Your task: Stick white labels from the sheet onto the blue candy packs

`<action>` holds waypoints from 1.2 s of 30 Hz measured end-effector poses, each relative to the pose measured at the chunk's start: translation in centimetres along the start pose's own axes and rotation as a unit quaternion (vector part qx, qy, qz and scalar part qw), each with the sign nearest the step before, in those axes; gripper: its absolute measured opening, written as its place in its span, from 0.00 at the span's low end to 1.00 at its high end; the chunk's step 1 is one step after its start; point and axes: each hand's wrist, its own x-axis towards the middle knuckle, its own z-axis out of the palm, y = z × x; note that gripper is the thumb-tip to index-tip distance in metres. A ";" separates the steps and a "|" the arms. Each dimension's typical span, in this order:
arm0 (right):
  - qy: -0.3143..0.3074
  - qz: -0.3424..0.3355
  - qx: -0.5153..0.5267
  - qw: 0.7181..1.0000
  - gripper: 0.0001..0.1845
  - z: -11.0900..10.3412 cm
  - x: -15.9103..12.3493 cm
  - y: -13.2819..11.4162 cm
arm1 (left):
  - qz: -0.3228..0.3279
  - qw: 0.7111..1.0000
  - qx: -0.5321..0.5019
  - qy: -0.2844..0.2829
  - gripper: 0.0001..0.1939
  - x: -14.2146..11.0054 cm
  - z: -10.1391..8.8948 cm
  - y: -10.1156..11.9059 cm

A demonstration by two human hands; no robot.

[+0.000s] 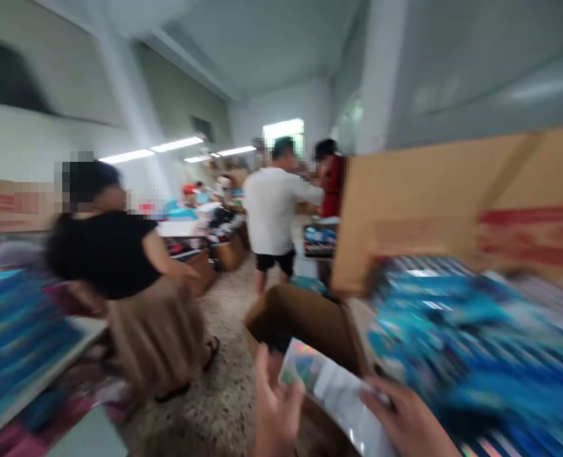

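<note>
A clear plastic packet (343, 393) with a shiny, rainbow-tinted card at its far end is tilted over an open cardboard box. My right hand (400, 406) is closed on the packet's near right edge. A thin dark object, blurred and too unclear to name, shows by the right fingers. My left hand (278, 403) is at the packet's far left corner, its fingers and thumb apart. The left thumb overlaps the packet's edge; whether it presses there is unclear. Below both hands is the open cardboard box (352, 336), its inside dark.
Blue packaged goods (452, 343) lie in blurred rows at right, before a tall cardboard panel (433, 203). More blue packs (19, 343) are stacked at left. A person in black (110, 254) is close at left; another in white (271, 209) stands ahead on the speckled floor (190, 419).
</note>
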 end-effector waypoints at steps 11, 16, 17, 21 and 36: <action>0.206 0.248 -0.132 0.937 0.13 -10.4 -11.8 -0.5 | 0.564 0.627 0.085 -0.530 0.14 1.6 20.3 4.7; 0.328 0.292 -0.066 0.896 0.14 -10.1 -14.2 1.4 | 0.564 0.543 -0.022 -0.621 0.18 -0.1 25.0 2.5; 0.348 0.305 -0.057 0.884 0.14 -10.2 -14.3 1.8 | 0.562 0.530 -0.028 -0.634 0.18 -0.3 25.7 2.1; 0.398 0.348 -0.017 0.848 0.17 -10.3 -14.6 3.3 | 0.561 0.483 -0.072 -0.668 0.20 -0.9 28.2 0.1; 0.383 0.370 -0.105 0.840 0.09 -12.2 -12.6 4.4 | 0.406 0.402 -0.071 -0.818 0.14 -1.1 36.1 0.9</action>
